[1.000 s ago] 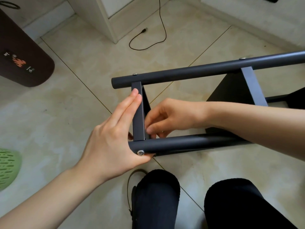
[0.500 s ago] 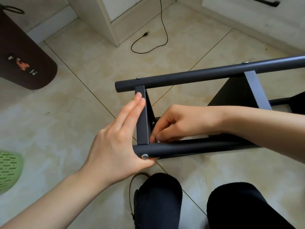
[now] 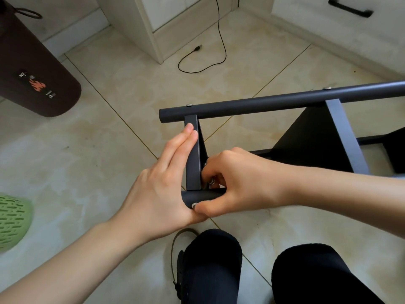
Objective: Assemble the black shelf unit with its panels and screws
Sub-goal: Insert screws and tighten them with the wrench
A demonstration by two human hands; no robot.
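I see shelf frame tubes [image 3: 274,103] matte black; end panel [image 3: 192,159] dark grey-black; screw heads [image 3: 194,205] silver. Floor tiles [image 3: 131,88] beige, marbled, thin gold-brown grout lines. Cable [image 3: 221,40] black. Rolled mat [image 3: 32,69] dark brown, orange flame logo. Perforated item [image 3: 11,222] light green, darker green slots. Trousers [image 3: 210,266] black.

Your head camera is looking forward and steeply down from above your knees [image 3: 212,266], facing the tiled floor [image 3: 114,150]. It is sitting close to your hands [image 3: 166,185], which are filling the middle of the wide-angle frame, while the cabinet base [image 3: 149,29] is curving along the top edge. No second view is sharing the scene.
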